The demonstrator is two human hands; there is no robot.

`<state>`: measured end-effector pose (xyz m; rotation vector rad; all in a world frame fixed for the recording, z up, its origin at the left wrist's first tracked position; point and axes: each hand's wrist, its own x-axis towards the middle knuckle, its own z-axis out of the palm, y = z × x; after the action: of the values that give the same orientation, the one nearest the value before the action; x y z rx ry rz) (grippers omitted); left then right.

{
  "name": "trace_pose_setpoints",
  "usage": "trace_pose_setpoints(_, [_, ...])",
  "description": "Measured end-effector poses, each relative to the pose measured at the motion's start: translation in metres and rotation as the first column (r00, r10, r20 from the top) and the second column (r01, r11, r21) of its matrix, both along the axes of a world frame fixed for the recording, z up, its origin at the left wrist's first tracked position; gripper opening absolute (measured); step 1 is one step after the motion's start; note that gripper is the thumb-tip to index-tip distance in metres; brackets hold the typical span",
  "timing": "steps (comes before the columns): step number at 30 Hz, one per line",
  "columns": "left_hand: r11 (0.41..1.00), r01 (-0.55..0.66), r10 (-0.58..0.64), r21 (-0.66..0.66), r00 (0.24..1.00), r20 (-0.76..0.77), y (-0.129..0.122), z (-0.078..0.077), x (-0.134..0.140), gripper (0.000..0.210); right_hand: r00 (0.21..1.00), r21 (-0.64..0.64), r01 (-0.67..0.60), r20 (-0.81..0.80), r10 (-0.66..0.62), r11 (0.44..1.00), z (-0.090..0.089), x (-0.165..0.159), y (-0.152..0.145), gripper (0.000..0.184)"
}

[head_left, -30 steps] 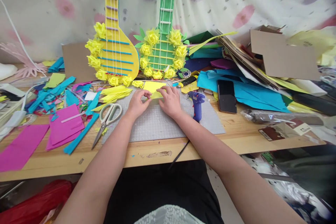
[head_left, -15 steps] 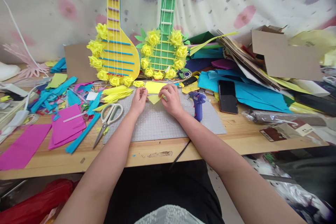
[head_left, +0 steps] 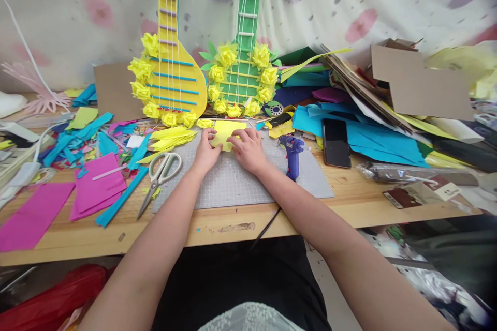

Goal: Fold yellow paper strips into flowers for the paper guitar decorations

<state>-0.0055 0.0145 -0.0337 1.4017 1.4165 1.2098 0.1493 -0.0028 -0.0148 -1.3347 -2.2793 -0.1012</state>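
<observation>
Handling paper [head_left: 222,138], scissors [head_left: 154,184] nearby, glue gun [head_left: 293,158] close

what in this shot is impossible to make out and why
Head view: tops of the yellow instrument and green instrument, cut off by the upper edge.
Head view: lower right of the yellow paper, hidden by the right hand.
Head view: print on the white label, too small.

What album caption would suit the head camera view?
Left hand and right hand handle yellow paper over a gray cutting mat, between scissors and a blue glue gun.
</observation>
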Motion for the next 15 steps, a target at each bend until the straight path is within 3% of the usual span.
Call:
trace_pose_setpoints(4, [1.000,0.009,-0.010,-0.010,0.994,-0.106,-0.001,0.001,-0.002,0.046,0.998,-0.097,-0.055,0.038,0.059,0.994,-0.002,0.001,0.003,0.025])
trace_pose_setpoints(6, [0.998,0.035,-0.022,0.056,0.977,-0.210,-0.003,0.003,-0.004,0.043,0.997,-0.130,-0.070,0.022,0.074,0.989,-0.003,0.003,0.005,0.023])
trace_pose_setpoints(11, [0.975,0.067,0.070,0.213,0.814,-0.576,-0.010,0.009,-0.011,0.018,0.996,-0.241,-0.072,-0.076,0.055,0.968,-0.006,0.004,0.008,0.019])
trace_pose_setpoints(15, [0.972,0.094,0.076,0.215,0.740,-0.669,-0.012,0.010,-0.014,0.006,0.986,-0.337,-0.032,-0.166,-0.026,0.941,-0.006,0.001,0.011,0.016])
